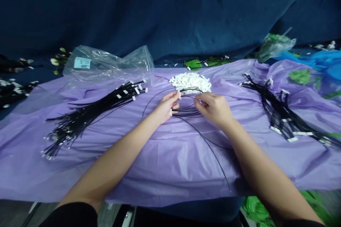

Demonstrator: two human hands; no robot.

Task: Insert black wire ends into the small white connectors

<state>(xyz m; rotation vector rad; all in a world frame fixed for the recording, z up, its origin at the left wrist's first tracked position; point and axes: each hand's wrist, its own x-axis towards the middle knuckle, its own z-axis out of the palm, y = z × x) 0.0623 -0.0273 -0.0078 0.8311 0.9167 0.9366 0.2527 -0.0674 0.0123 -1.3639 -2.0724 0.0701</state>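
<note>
Near the middle of the table my left hand (pixel 168 107) is closed, with a small white plastic connector (pixel 179 94) pinched between thumb and forefinger. A second white piece shows at its lower fingers. Just to the right, my right hand (pixel 214 108) is closed in a pinch on a thin black wire, whose end its fingers hide. Several black wires (pixel 188 114) curve between both hands, and loose ones trail toward the front right. Right behind the hands lies a heap of white connectors (pixel 192 81).
A bundle of black wires with white connectors (pixel 90 113) lies at left, and another wire bundle (pixel 279 108) at right. Behind the left bundle is a clear plastic bag (pixel 106 64). Purple sheeting (pixel 165 163) covers the table; blue plastic (pixel 325 62) sits far right.
</note>
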